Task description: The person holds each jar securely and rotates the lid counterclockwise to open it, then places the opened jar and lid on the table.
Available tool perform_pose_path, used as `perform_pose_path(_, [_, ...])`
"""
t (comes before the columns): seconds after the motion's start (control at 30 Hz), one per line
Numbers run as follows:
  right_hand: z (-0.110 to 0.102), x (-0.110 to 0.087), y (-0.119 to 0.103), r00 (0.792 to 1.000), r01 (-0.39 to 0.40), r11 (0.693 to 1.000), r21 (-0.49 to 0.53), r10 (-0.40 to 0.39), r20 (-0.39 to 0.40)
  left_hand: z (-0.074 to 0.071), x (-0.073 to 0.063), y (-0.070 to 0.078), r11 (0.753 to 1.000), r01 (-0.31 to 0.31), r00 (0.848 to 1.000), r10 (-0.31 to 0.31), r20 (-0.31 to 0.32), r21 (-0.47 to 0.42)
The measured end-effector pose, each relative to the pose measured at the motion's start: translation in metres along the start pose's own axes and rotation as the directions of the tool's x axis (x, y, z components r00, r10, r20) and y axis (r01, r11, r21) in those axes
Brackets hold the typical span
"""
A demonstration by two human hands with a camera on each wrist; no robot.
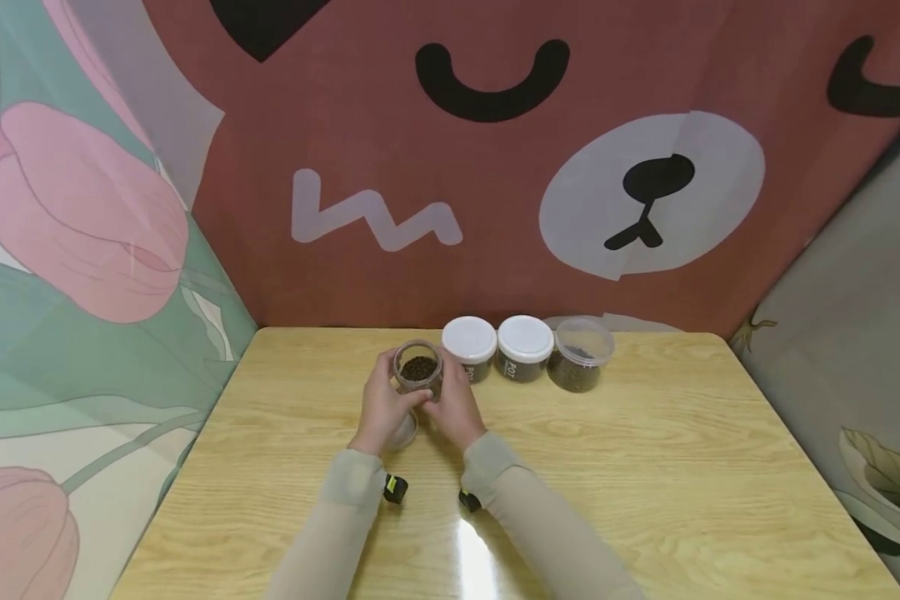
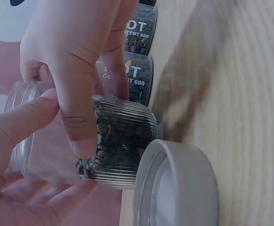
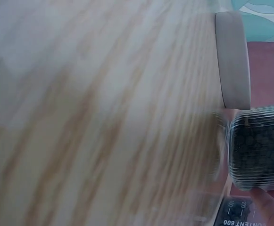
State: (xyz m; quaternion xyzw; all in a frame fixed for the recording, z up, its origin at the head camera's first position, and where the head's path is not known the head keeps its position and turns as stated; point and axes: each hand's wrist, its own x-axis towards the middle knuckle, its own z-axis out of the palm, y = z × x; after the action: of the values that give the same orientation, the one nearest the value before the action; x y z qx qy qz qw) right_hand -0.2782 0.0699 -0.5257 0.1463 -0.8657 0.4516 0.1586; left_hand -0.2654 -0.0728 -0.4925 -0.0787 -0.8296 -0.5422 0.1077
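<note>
Both hands grip a clear ribbed jar (image 2: 127, 113) between them, just above the table. Its mouth is uncovered, and dark granules (image 1: 419, 369) fill its lower part. My left hand (image 1: 381, 408) is on the jar's left side, my right hand (image 1: 457, 407) on its right side, with the thumbs at the front. In the left wrist view, fingers from both hands wrap the jar's wall. A round white lid (image 2: 193, 183) lies on the table under the hands, partly hidden by the left one in the head view. Only fingers of the right hand show in the right wrist view.
Two jars with white lids, the left one (image 1: 470, 340) and the middle one (image 1: 525, 340), stand along the wooden table's (image 1: 682, 467) back, right of the hands. A jar with a translucent top (image 1: 581, 358) ends the row. A printed backdrop (image 1: 360, 283) rises behind.
</note>
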Motion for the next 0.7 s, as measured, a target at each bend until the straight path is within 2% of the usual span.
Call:
perform_pose_path(0.37, [0.008, 0.003, 0.001, 1.0, -0.006, 1.0, 0.015, 0.007, -0.021, -0.001, 0.008, 0.001, 0.994, 0.106, 0.994, -0.106, -0.008, 0.022])
perform_pose_path(0.6, [0.01, 0.001, 0.001, 0.998, -0.056, 0.987, 0.147, 0.061, -0.029, 0.003, 0.01, 0.0, 0.996, 0.092, 0.995, -0.092, -0.032, 0.014])
perform_pose_path(0.7, [0.01, 0.002, 0.001, 0.997, -0.064, 0.984, 0.167, 0.072, -0.039, 0.006, 0.012, -0.002, 0.996, 0.087, 0.996, -0.087, -0.037, 0.016])
